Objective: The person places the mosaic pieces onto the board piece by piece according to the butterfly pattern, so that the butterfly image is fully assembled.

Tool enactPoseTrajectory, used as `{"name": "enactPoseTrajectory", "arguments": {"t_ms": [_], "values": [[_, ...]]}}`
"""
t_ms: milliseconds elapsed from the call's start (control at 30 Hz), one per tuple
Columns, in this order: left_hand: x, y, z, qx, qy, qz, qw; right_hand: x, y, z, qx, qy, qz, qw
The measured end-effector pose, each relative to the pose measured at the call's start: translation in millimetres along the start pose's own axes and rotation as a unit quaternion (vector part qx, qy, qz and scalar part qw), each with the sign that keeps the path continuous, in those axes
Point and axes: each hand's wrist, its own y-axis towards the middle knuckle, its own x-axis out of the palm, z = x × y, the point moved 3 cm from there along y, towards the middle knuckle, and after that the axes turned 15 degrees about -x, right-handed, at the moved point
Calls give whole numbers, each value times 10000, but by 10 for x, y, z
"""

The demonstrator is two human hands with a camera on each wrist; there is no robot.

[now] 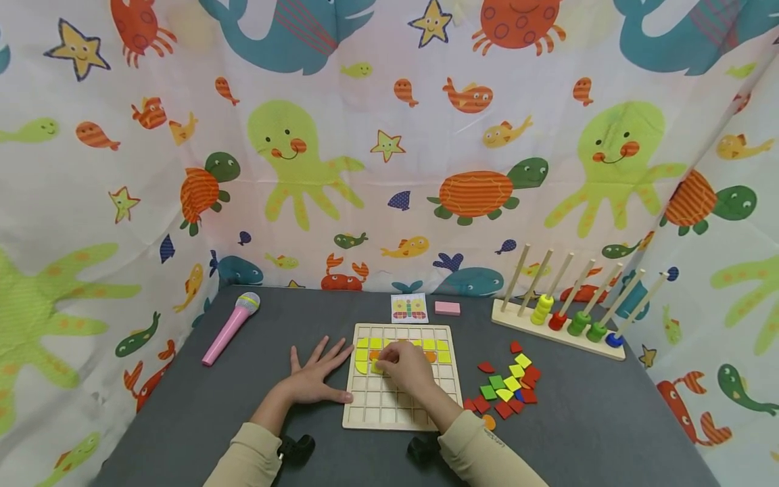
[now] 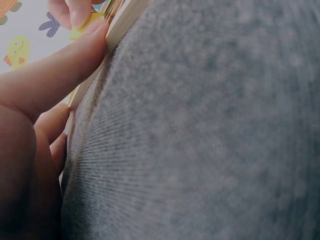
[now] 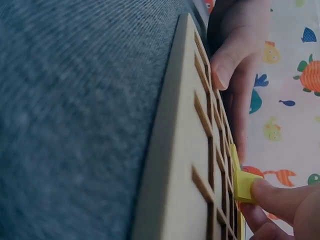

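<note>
A wooden grid board (image 1: 364, 421) lies on the dark table, its upper rows partly filled with yellow and orange tiles. My left hand (image 1: 313, 380) rests beside the board's left edge with its fingers spread. Its thumb (image 2: 82, 55) touches the frame. Over the left part of the filled rows, my right hand (image 1: 409, 370) pinches a yellow tile (image 3: 244, 187) between thumb and fingers. In the right wrist view that tile stands tilted at the grid, close to a flat yellow piece. The right hand hides some of the middle cells.
Loose red, yellow and green tiles (image 1: 496, 382) lie right of the board. Behind it are a butterfly pattern card (image 1: 410, 308) and a pink block (image 1: 447, 308). A bead stacker with pegs (image 1: 560, 326) stands back right; a pink toy microphone (image 1: 231, 328) lies left.
</note>
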Motion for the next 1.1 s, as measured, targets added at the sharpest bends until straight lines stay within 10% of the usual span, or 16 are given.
{"name": "enactPoseTrajectory", "arguments": {"t_ms": [600, 1100], "values": [[-5, 0, -13, -56, -53, -197, 9998, 54, 83, -27, 323, -362, -122, 9987], [-24, -11, 28, -104, -24, -71, 9999, -751, -77, 17, -4, 472, 650, 9968]]}}
